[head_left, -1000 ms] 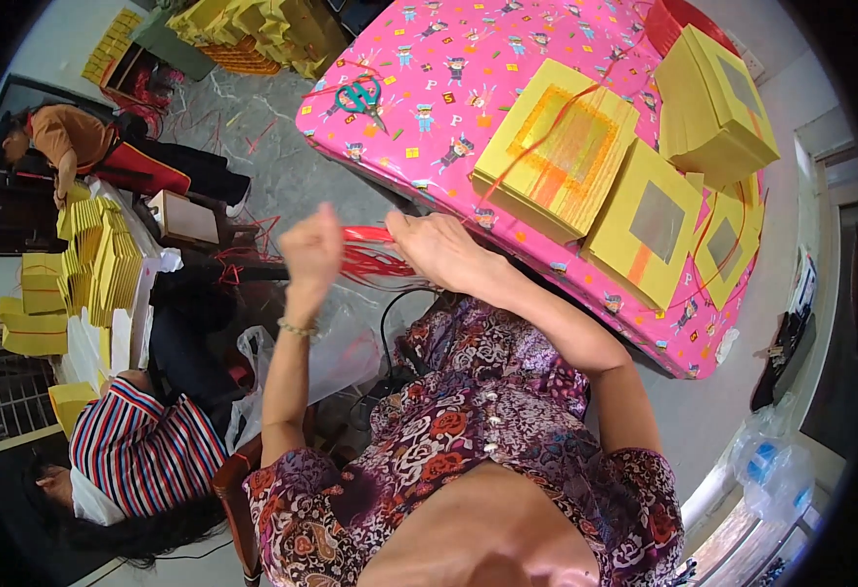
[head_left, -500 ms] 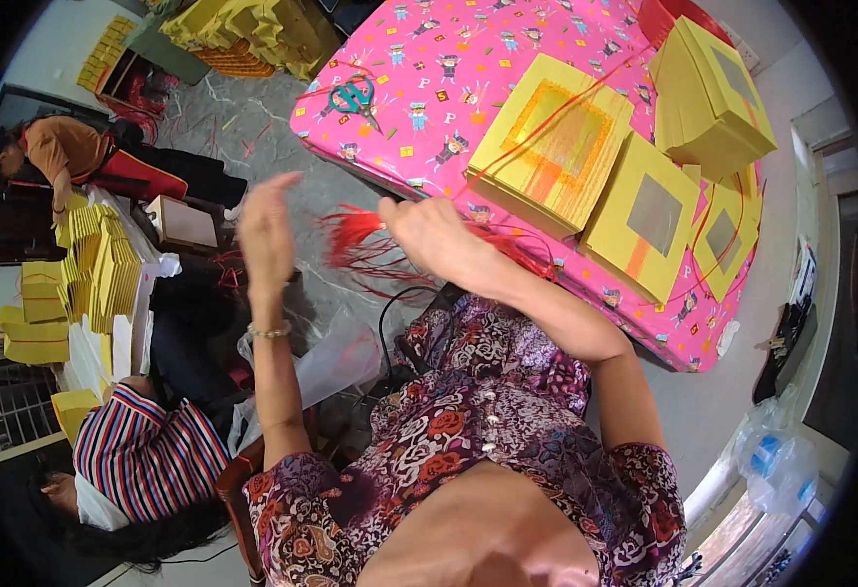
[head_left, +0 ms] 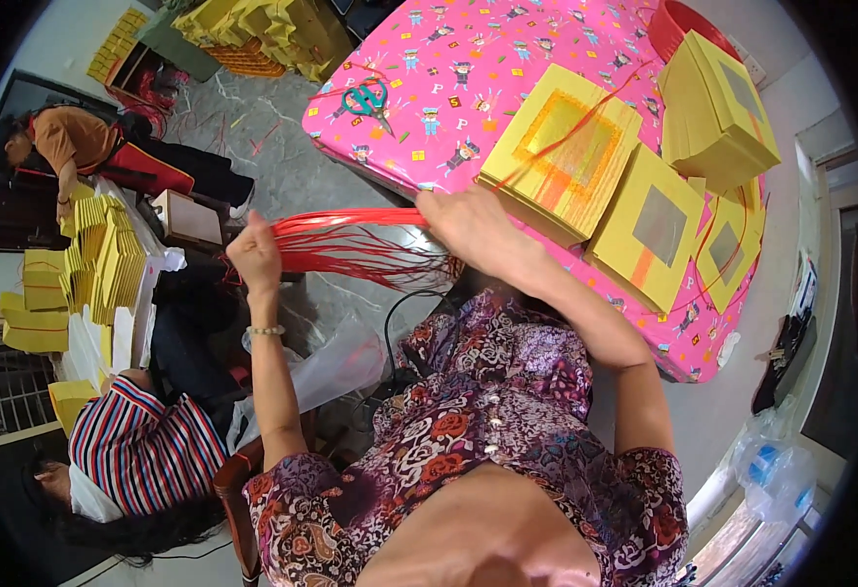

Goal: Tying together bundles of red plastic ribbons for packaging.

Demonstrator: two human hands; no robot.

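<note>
A bundle of thin red plastic strings [head_left: 351, 242] is stretched sideways between my two hands, above the grey floor. My left hand [head_left: 254, 257] is closed in a fist round the bundle's left end. My right hand [head_left: 473, 228], fingers wrapped, grips the other end beside the edge of the pink-covered table [head_left: 419, 161]. Loose strands sag below the taut upper ones. Stacks of yellow paper with a gold square [head_left: 567, 145] lie on the table just right of my right hand, crossed by a red string.
Teal-handled scissors [head_left: 367, 99] lie at the table's left corner. Further yellow stacks [head_left: 647, 230] and a red basket [head_left: 693, 31] are at the right. Two people work at left beside folded yellow paper [head_left: 111, 254]. A clear plastic bag [head_left: 341, 364] hangs near my left forearm.
My left hand, open before, has closed on the red strings and moved slightly down. The bundle, bunched at my right hand earlier, is now drawn out between both hands.
</note>
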